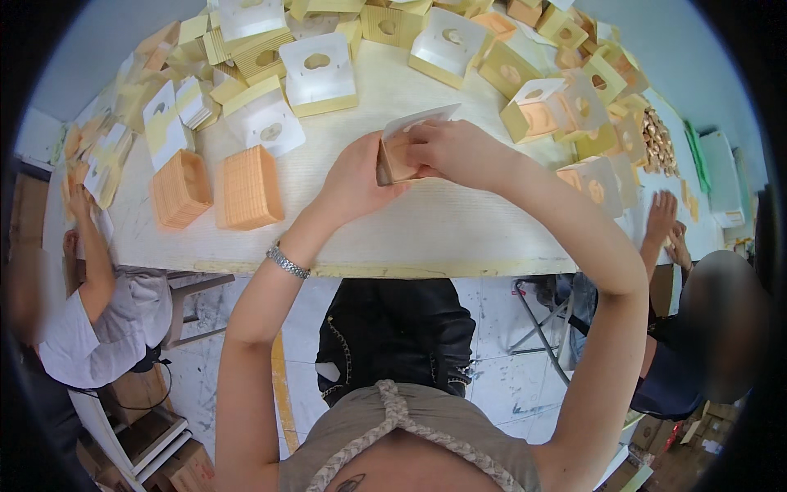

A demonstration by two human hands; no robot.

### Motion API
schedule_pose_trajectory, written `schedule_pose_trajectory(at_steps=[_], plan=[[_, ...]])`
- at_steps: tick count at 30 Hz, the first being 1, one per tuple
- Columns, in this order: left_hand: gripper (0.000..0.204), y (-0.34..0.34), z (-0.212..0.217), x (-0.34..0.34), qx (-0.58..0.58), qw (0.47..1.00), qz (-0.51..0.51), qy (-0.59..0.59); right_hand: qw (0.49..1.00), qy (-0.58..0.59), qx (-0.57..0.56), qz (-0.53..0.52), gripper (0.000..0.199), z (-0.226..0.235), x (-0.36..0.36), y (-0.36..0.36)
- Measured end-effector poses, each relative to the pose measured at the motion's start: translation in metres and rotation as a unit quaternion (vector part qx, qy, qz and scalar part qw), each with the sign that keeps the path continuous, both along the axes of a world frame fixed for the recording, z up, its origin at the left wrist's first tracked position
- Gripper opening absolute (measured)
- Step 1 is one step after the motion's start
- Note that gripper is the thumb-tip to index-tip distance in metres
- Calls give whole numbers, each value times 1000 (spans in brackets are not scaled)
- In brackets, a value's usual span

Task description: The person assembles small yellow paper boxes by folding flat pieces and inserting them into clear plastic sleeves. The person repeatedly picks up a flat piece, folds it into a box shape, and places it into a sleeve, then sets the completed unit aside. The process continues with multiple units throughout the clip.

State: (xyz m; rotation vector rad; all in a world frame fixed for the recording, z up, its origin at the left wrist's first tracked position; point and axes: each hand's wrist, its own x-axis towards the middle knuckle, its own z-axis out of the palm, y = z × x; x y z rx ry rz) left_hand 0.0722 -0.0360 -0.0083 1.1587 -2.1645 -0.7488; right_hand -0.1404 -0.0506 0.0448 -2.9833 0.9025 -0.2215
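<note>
Both my hands hold a small orange-brown cardboard box (399, 157) with a white flap (418, 120) standing up above it, over the pale wooden table (443, 221). My left hand (354, 179) grips the box's left side, with a metal watch band at the wrist. On the box's right side and top, my right hand (452, 149) has its fingers curled over the edge. Two orange ribbed boxes (248, 187) (180, 189) sit on the table left of my hands.
Several yellow and white folded boxes with oval cut-outs (318, 72) crowd the far half of the table. One person sits at the left edge (90, 271), another at the right with hands on the table (662, 221). A tray of small gold items (658, 141) lies at the right.
</note>
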Motion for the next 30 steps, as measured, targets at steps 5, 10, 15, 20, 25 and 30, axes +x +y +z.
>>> schedule_pose_trajectory(at_steps=[5, 10, 15, 20, 25, 30], plan=[[74, -2, -3, -3, -10, 1000, 0, 16, 990, -102, 39, -84, 13, -18, -11, 20], [78, -6, -9, -5, -60, 998, -3, -32, 985, 7, 95, -142, 12, 1, 2, 7], [79, -4, -7, -3, -2, 1000, -5, -12, 987, 1, 67, -149, 26, 4, 12, 23], [81, -11, -13, -6, -17, 1000, -7, -17, 980, -128, -105, -108, 42, -51, 17, 61], [87, -5, -1, 3, 116, 993, -25, 16, 972, -193, -74, -112, 42, -63, 16, 54], [95, 50, 74, 64, -170, 963, 72, -195, 946, -102, -143, -272, 40, -74, -48, 54]])
